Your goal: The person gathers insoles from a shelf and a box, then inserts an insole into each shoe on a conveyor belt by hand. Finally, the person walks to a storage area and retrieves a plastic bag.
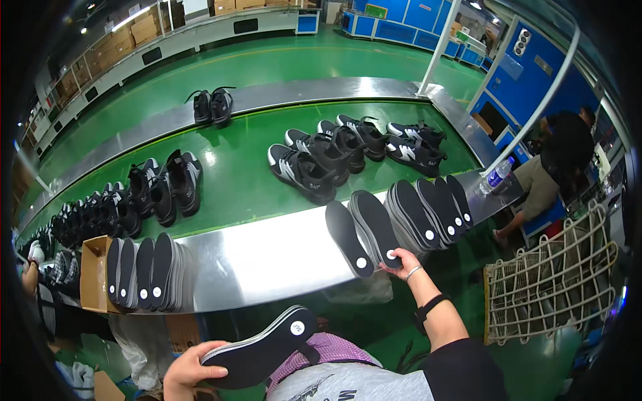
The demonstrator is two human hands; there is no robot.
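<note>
My left hand (192,369) grips a small stack of black insoles (257,354) at one end, in front of my body. A white round sticker shows at the heel end of the top one. At the metal table's near edge, my right hand (405,264) pinches the heel of another stack of insoles (373,224), still lying on the table. Left of that stack lies an insole (344,234), and to its right stand more insole stacks (411,210). Farther left on the table are several insole stacks (167,267) beside an open cardboard box (95,274).
Black-and-white sneakers (304,170) stand in groups on the green belt, with a long row (114,210) at left. A pair (212,107) sits on the far metal rim. A water bottle (496,175) is at the right corner, near a seated person (565,150) and a rope-netted rack (552,281).
</note>
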